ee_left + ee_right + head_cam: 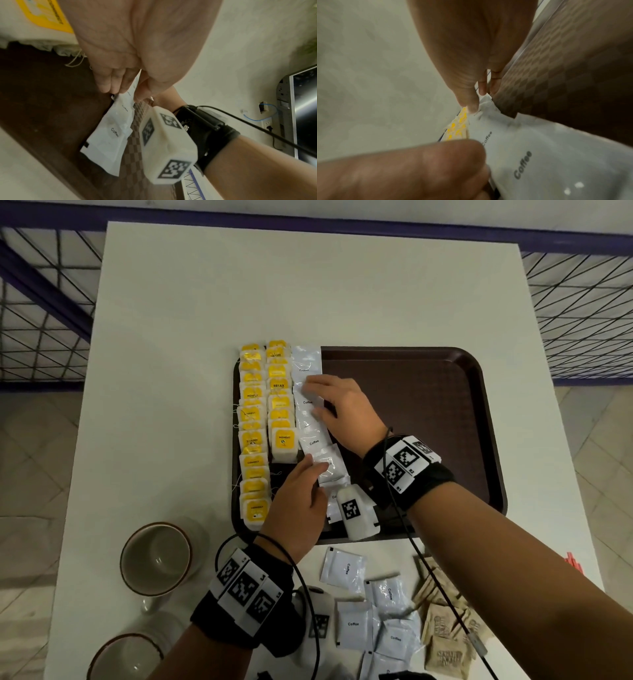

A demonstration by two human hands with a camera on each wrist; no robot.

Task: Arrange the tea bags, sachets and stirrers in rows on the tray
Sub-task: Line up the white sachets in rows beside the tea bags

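A dark brown tray [411,405] holds two rows of yellow tea bags [253,440] at its left. Beside them runs a row of overlapping white coffee sachets [306,361]. My right hand [329,395] lies flat on the middle of that row, straight fingers pressing the sachets [539,155]. My left hand [315,470] is at the near part of the row. It pinches the edge of a tilted coffee sachet [330,463] between thumb and fingers [109,81]. The tray's right half is bare.
Loose coffee sachets [352,631] and brown sugar sachets [442,631] lie on the white table in front of the tray. Red stirrers [572,563] poke in at the right edge. Two mugs [156,558] stand near left.
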